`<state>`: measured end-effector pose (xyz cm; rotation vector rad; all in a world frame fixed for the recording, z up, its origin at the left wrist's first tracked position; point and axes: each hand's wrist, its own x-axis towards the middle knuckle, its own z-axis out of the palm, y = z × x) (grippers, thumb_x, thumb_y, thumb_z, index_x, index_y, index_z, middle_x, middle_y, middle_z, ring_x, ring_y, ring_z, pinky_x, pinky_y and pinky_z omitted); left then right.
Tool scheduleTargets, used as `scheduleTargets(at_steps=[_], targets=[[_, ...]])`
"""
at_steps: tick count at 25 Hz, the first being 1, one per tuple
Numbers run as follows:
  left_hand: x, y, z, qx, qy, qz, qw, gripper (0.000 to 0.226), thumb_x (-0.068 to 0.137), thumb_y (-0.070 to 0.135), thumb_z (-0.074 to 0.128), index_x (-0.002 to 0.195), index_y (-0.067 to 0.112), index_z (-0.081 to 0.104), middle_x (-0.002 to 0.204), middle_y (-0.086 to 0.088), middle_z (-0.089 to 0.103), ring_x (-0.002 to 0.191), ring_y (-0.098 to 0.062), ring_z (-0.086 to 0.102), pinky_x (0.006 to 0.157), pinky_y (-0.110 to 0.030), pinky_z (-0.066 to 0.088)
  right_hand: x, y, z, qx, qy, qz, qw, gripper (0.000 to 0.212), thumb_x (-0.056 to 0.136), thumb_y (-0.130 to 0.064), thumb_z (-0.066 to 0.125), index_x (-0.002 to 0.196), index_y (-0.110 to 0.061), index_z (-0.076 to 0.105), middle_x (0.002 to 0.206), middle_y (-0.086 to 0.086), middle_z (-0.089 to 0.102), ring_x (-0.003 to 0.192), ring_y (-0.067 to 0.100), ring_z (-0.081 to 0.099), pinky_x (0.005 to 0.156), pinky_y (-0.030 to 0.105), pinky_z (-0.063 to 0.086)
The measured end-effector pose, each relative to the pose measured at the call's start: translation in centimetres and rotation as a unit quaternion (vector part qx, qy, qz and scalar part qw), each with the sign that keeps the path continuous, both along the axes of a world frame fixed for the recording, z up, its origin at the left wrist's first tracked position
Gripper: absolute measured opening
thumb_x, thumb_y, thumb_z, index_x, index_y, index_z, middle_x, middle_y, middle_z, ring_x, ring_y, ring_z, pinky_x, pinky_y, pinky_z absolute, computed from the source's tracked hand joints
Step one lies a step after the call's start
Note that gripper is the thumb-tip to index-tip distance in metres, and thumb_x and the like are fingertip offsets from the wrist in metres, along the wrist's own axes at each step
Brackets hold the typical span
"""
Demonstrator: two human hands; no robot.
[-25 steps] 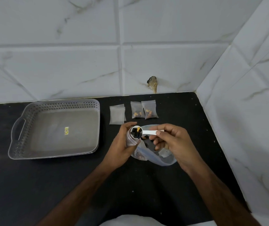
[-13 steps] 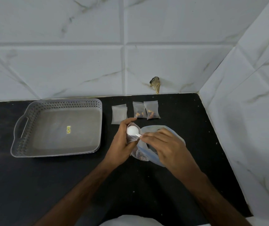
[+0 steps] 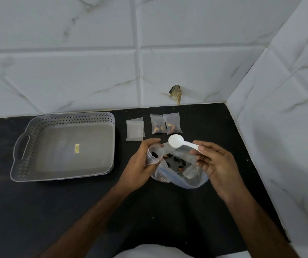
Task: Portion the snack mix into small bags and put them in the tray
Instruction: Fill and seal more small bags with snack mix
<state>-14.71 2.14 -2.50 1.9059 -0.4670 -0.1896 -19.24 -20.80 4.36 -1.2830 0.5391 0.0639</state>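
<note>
My left hand [image 3: 140,164] grips a small clear bag [image 3: 154,155] with its mouth held open; dark snack pieces lie inside. My right hand [image 3: 212,162] pinches the handle of a white plastic spoon [image 3: 177,141], whose bowl shows nothing in it and hovers just right of the small bag. Beneath both hands lies the large clear bag of snack mix [image 3: 183,170], open, with dark and orange pieces showing. Two filled small bags [image 3: 166,125] and a stack of unfilled small bags [image 3: 134,130] lie behind. The grey perforated tray [image 3: 37,127] sits to the left.
The black counter [image 3: 74,211] ends at white tiled walls behind and on the right. A small yellow sticker [image 3: 77,148] marks the tray floor. A chipped spot in the wall [image 3: 175,91] sits above the small bags.
The spoon, loaded with dark pieces a second ago, tipped over the small bag's mouth and has now lifted away to the right with its bowl bare. Pieces now lie in the small bag.
</note>
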Motion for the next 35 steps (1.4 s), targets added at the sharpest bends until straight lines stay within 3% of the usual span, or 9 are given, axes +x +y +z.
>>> scheduleTargets(at_steps=[3,7,13,17,21,25,30,32,35], targets=[[-0.1,0.4,-0.3,0.040,0.005,-0.052,0.998,0.048,0.099,0.022,0.063,0.141,0.028,0.041,0.143,0.016,0.053,0.128,-0.002,0.056,0.101,-0.028,0.053,-0.3,-2.2,-2.4,-0.253,0.047,0.055,0.965,0.021,0.096,-0.005,0.059,0.099,-0.020,0.073,0.088,0.003,0.073,0.082,0.017,0.069,0.070,0.027,0.055],[0.1,0.7,-1.2,0.073,-0.009,-0.081,0.994,0.049,0.098,0.017,0.064,0.140,0.028,0.043,0.141,0.015,0.055,0.126,-0.002,0.058,0.098,-0.032,0.056,-0.1,-0.9,-6.3,-0.487,0.068,0.248,0.835,0.016,0.097,-0.018,0.061,0.107,-0.029,0.067,0.091,-0.014,0.066,0.090,0.001,0.066,0.069,0.013,0.048],[-0.5,0.9,-2.6,0.098,0.001,-0.082,0.992,0.047,0.099,0.014,0.064,0.141,0.023,0.044,0.130,0.005,0.061,0.114,-0.006,0.064,0.094,-0.033,0.056,6.7,1.4,-10.2,-0.538,0.223,0.465,0.667,0.035,0.100,-0.027,0.055,0.133,-0.019,0.058,0.131,0.006,0.060,0.121,0.024,0.057,0.101,0.038,0.044],[-0.8,1.3,-3.0,0.086,0.011,-0.066,0.994,0.047,0.098,0.017,0.064,0.138,0.030,0.043,0.125,0.006,0.063,0.110,-0.003,0.064,0.090,-0.023,0.056,4.8,2.1,-9.7,-0.598,-0.084,0.386,0.697,0.027,0.097,-0.011,0.052,0.116,-0.016,0.070,0.115,0.005,0.066,0.107,0.023,0.058,0.088,0.033,0.045],[-0.7,1.5,-2.4,0.064,0.004,-0.031,0.997,0.040,0.100,0.018,0.063,0.135,0.028,0.045,0.118,0.007,0.065,0.107,-0.001,0.065,0.087,-0.019,0.056,6.2,1.6,-9.8,-0.632,-0.047,0.452,0.628,0.027,0.097,-0.010,0.050,0.117,-0.016,0.067,0.120,0.004,0.062,0.111,0.021,0.055,0.091,0.031,0.045],[-0.5,1.6,-2.1,0.050,-0.022,-0.024,0.998,0.041,0.099,0.015,0.063,0.135,0.023,0.046,0.118,0.004,0.066,0.110,-0.002,0.065,0.092,-0.020,0.055,8.7,1.3,-8.5,-0.567,0.193,0.497,0.628,0.032,0.101,-0.019,0.055,0.132,-0.022,0.059,0.131,0.002,0.061,0.122,0.020,0.057,0.105,0.034,0.044],[-0.7,1.7,-1.6,0.041,-0.036,-0.029,0.998,0.038,0.098,0.016,0.064,0.133,0.021,0.048,0.116,0.005,0.067,0.111,-0.004,0.066,0.094,-0.022,0.055,5.7,1.2,-8.6,-0.539,-0.118,0.353,0.756,0.021,0.093,-0.011,0.060,0.106,-0.016,0.076,0.103,0.007,0.072,0.098,0.026,0.064,0.088,0.039,0.051],[-0.7,1.8,-1.6,0.043,-0.036,-0.033,0.998,0.038,0.098,0.017,0.064,0.133,0.019,0.049,0.115,0.006,0.067,0.111,-0.005,0.066,0.094,-0.023,0.054,5.5,1.8,-9.3,-0.533,-0.125,0.381,0.745,0.022,0.092,-0.018,0.059,0.104,-0.015,0.078,0.100,0.007,0.073,0.097,0.025,0.065,0.088,0.039,0.051],[-0.7,2.1,-1.6,0.052,-0.033,-0.033,0.998,0.040,0.098,0.015,0.064,0.134,0.018,0.049,0.116,0.006,0.067,0.112,-0.005,0.065,0.095,-0.024,0.055,6.1,2.3,-9.5,-0.583,-0.083,0.469,0.659,0.045,0.092,-0.050,0.042,0.106,-0.024,0.076,0.100,-0.004,0.072,0.096,0.013,0.065,0.092,0.033,0.050]])
